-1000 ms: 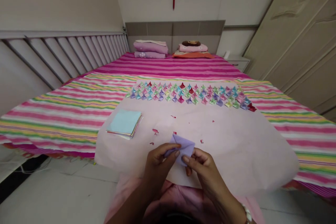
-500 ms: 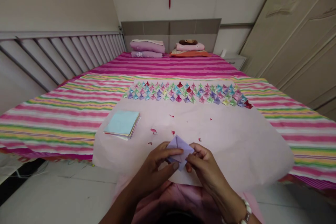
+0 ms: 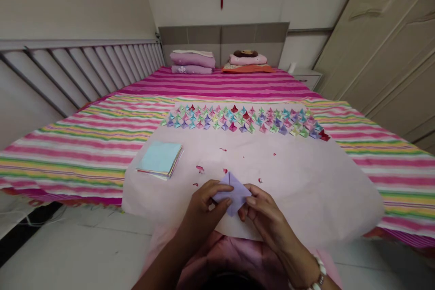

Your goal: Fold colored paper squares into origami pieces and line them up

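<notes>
A purple sheet of origami paper, folded into a diamond with crease lines, is held between both hands above the near part of a pale paper sheet. My left hand grips its left side, thumb and forefinger lying on the front face. On the right corner, my right hand pinches the paper between thumb and fingers. Part of the fingers behind the diamond is hidden. Beyond the hands lie small red paper scraps. To the left rests a stack of square paper with light blue on top.
Rows of small folded paper pieces in many colours line the sheet's far edge. The sheet lies on a striped bedspread. Folded bedding is stacked at the headboard, and a railing runs along the left.
My right thumb has moved up from the lower right edge to the right corner of the purple paper. The diamond's lower part now lies flatter. The view has shifted slightly.
</notes>
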`<state>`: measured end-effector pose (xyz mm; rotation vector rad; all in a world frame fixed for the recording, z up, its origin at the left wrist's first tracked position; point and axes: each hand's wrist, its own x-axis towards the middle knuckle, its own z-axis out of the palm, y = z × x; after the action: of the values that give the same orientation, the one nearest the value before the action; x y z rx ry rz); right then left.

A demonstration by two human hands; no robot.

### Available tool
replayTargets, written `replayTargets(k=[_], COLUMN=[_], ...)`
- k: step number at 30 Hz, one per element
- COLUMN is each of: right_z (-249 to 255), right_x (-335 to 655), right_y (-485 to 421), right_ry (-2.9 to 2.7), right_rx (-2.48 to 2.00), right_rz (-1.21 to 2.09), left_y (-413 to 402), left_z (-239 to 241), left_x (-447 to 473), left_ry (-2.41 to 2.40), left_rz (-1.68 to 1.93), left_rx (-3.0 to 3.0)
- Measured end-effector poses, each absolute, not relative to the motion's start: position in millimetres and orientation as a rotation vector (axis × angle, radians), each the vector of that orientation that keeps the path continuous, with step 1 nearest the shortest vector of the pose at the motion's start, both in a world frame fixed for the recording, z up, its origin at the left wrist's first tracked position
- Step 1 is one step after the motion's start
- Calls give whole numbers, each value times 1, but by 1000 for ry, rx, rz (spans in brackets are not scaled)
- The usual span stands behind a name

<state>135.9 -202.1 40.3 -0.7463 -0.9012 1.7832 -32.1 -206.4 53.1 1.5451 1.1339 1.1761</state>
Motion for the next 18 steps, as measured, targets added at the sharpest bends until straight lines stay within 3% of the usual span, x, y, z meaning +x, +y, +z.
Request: replayTargets(k=[10, 18], right_z=[36, 37], right_x=[131, 132], right_y=[-197, -200], right_ry=[-1033, -1006], right_rx=[-1056, -1093], right_rz=[1563, 1523], left_y=[-205, -199], left_z=[56, 54], left_x=[-20, -33], left_ry=[1070, 1255], left_rz=[1169, 1142], left_rx=[964, 1059])
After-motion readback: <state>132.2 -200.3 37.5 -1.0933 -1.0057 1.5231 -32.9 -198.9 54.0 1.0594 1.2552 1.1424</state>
